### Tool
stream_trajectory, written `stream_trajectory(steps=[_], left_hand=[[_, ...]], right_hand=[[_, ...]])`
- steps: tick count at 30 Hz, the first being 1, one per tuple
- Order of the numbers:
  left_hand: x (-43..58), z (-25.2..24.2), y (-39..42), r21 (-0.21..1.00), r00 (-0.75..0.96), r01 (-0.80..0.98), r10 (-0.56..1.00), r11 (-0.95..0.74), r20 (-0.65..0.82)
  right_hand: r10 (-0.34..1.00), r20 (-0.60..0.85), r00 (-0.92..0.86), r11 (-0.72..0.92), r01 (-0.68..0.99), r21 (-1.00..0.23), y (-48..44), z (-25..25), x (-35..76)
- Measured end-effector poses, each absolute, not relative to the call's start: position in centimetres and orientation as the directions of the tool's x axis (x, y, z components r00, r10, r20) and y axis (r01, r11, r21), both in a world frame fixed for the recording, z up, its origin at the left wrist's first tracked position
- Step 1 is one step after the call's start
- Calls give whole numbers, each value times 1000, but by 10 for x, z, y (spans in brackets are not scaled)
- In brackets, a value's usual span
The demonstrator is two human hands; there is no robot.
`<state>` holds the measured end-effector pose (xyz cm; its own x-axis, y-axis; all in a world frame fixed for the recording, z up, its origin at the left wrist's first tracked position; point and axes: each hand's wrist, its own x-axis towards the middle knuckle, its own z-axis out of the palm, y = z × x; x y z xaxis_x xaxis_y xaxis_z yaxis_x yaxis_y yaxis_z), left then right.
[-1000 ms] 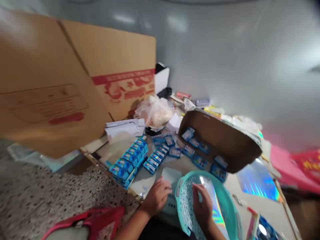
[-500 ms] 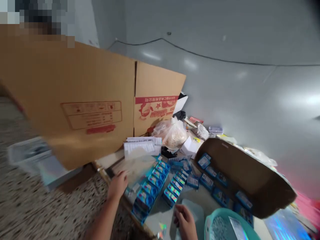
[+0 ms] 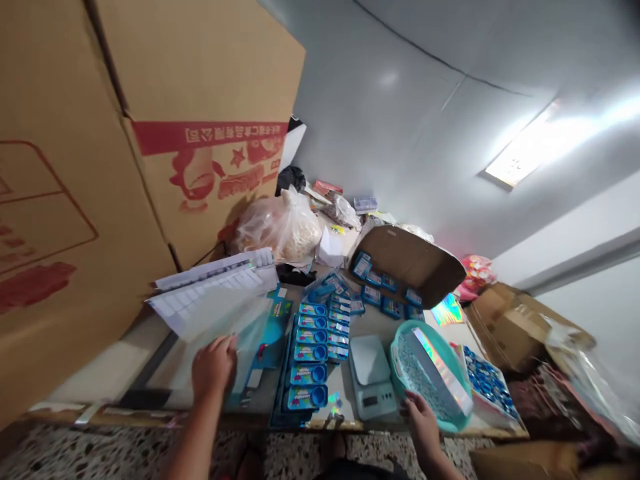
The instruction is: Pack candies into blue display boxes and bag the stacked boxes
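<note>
My left hand (image 3: pixel 215 365) has its fingers curled over translucent plastic sheets (image 3: pixel 230 313) at the left of the table; whatever lies between the fingertips is hidden. Down at the front rim of a turquoise basin (image 3: pixel 395 353), my right hand (image 3: pixel 423 423) is closed, with its contents not visible. The basin holds small pale blue pieces and a shiny strip (image 3: pixel 443 373). Between the hands stand rows of blue packs (image 3: pixel 307 353) and a pale digital scale (image 3: pixel 370 367) with nothing on its plate.
A large cardboard box (image 3: pixel 210 73) rises at the left. Behind the packs are white papers (image 3: pixel 200 293), a knotted plastic bag (image 3: pixel 300 230) and a tilted brown carton (image 3: pixel 415 257) with blue packs. A tray of blue wrapped pieces (image 3: pixel 485 380) sits at the right.
The view has turned right and down. My right hand has moved right, from the scale to the basin. My left hand remains by the plastic sheets, now farther over them.
</note>
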<state>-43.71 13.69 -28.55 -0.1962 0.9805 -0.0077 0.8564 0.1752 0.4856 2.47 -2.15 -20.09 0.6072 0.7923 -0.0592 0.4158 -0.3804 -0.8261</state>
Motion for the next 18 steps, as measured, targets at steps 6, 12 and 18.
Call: stream_trajectory(steps=[6,12,18], left_hand=[[-441,-283,139,474,-58,874,991,110,-123],[-438,-282,137,514,-15,854,991,80,-130],[-451,-289,154,494,130,867,986,-61,-106]], right_hand=[[827,-42,561,-355,462,-813,-12,-210,16],[833,-96,545,-400,472,-786,-53,-236,-1],[818,-152,555,-434,422,-796,-102,-256,0]])
